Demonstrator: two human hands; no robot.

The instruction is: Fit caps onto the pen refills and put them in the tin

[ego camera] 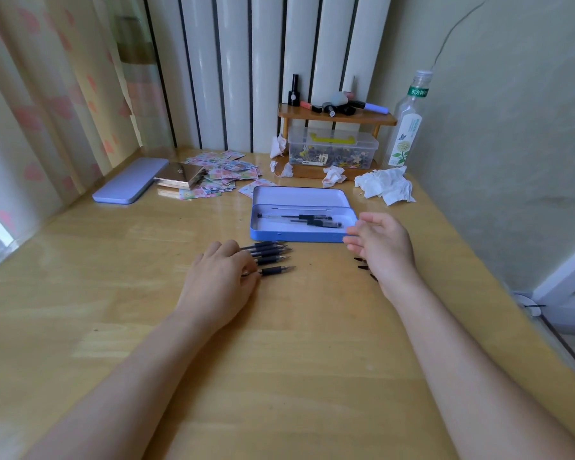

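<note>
Pen refills point(272, 257) lie in a loose row on the wooden table point(279, 343), their metal tips pointing right, just in front of the open blue tin point(296, 236). The left hand point(221, 277) rests palm down on their left ends, fingers curled over the barrels; whether its grip has actually closed on one I cannot tell. The right hand point(384, 247) hovers at the tin's right front corner with the palm turned inward and the fingers spread, its grip released and holding nothing. Beside that wrist, a few small black caps point(362, 267) lie on the table, partly hidden by the hand. Inside the tin, a few pens point(312, 220) with black parts already lie lengthwise against the white lining.

Farther back, a lilac lid point(130, 184) lies flat near the curtain, next to a shiny gold case point(180, 175) and a scatter of floral paper packets point(226, 171). Crumpled tissues point(387, 185) sit to the right of the tin. A small wooden shelf point(335, 116) carries cosmetics above a clear plastic box point(332, 149), and a clear bottle point(407, 127) stands at its right.
</note>
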